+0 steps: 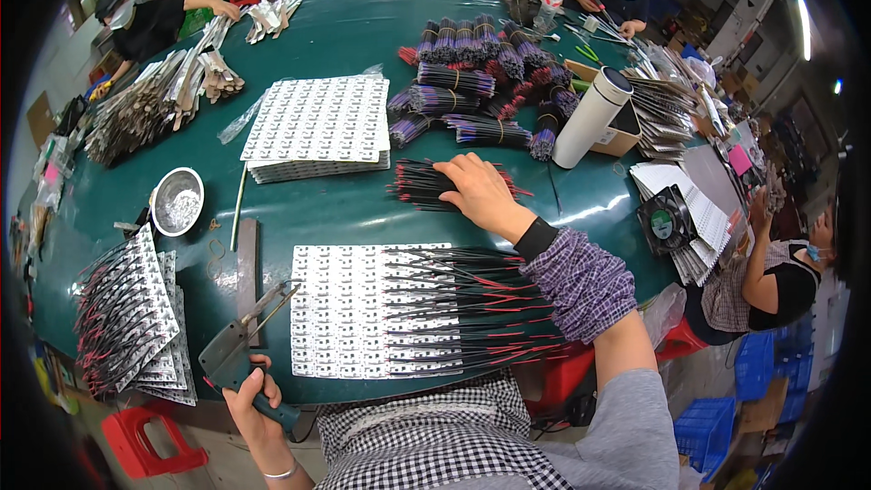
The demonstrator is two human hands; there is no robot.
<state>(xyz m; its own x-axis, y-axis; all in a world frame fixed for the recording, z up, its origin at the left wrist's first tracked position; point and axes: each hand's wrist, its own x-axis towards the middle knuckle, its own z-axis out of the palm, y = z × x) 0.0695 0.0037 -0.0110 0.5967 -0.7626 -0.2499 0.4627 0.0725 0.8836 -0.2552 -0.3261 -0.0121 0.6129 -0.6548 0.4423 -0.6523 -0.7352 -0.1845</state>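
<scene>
The white board (336,313), lower centre, looks part-wired, its left bare; left fingers (248,390) clamp a soldering gun (225,352); right fingers (464,174) touch loose wires (414,185), grip unclear.

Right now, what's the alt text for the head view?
The left hand holds a pistol-shaped tool, while the right hand lies over a pile of dark wires. On the green table lies a patterned white sheet, dark leads across its right side.

A green tabletop (354,27) is under the right fingers (454,171). Blue crates (706,428) sit to their right. A light (802,23) shines far past them.
</scene>
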